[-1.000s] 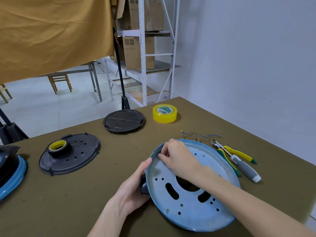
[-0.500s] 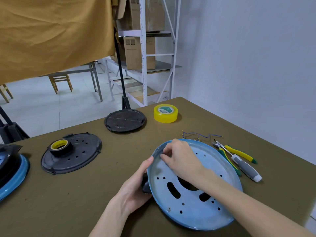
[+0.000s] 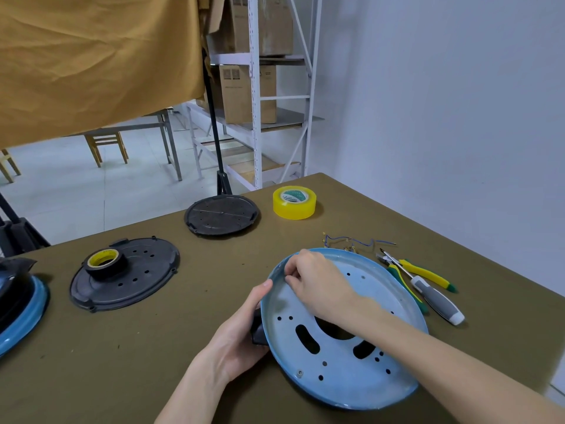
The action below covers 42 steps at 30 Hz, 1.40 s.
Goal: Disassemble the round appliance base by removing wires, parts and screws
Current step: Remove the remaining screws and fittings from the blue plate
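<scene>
The round blue base (image 3: 360, 374) lies tilted on the olive table, its hollow inside facing me, with several holes and slots. My left hand (image 3: 235, 338) grips its left rim, thumb on the edge, fingers wrapped around a black part (image 3: 258, 332) under it. My right hand (image 3: 318, 283) rests inside the base at the upper left rim, fingertips pinched together there; what they pinch is too small to tell. Loose blue wires (image 3: 354, 240) lie behind the base.
Yellow-green pliers (image 3: 428, 273) and a grey screwdriver (image 3: 437, 301) lie to the right. A yellow tape roll (image 3: 294, 202) and a black disc (image 3: 221, 214) sit at the far edge. A black plate (image 3: 146, 276) carries a tape roll (image 3: 104, 261). Another blue base (image 3: 18, 313) is at far left.
My right hand's fingertips have shifted slightly along the upper left rim. The base and my left hand have stayed almost still.
</scene>
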Available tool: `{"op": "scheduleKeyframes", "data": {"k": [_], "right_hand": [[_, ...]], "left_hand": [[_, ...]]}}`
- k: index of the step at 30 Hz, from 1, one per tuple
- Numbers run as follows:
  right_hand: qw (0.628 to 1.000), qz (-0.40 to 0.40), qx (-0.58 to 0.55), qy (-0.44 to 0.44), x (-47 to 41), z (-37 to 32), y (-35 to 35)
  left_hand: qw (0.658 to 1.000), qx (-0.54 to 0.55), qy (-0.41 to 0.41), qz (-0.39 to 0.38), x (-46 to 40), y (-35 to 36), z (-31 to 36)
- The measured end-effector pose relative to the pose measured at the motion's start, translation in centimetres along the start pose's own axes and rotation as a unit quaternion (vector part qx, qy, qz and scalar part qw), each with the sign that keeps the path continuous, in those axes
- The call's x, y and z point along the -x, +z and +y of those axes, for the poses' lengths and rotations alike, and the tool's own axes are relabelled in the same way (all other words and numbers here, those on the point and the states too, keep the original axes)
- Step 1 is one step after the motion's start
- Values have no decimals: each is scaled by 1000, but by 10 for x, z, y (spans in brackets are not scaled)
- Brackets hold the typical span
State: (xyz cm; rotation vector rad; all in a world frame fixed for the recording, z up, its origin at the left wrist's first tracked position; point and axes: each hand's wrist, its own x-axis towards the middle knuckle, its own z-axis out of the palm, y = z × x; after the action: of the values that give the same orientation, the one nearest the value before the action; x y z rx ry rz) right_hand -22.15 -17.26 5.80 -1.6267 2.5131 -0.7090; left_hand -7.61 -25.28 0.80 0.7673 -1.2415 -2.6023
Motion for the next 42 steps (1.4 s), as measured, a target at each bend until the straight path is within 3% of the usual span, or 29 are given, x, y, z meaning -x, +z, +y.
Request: {"op": "scheduleKeyframes", "data": {"k": [17,23,28,36,42], "right_hand": [[998,-1,45,37,-4,-5,-5],[999,-29,36,13,-7,-4,-4],[998,5,36,42,-4,-4,-3],[999,-43,10,18,-6,-2,-6],[999,-10,26,45,-5,-4,-4]], "left_hand": [[1000,16,-3,0,-3,-3,-2],[1000,-2,4,2,-3,-5,-2],[1000,2,5,5,-2,-2,-2],[1000,26,6,-4,-5,-5,-3],[1000,14,5,-2,-4,-5,-4]]}}
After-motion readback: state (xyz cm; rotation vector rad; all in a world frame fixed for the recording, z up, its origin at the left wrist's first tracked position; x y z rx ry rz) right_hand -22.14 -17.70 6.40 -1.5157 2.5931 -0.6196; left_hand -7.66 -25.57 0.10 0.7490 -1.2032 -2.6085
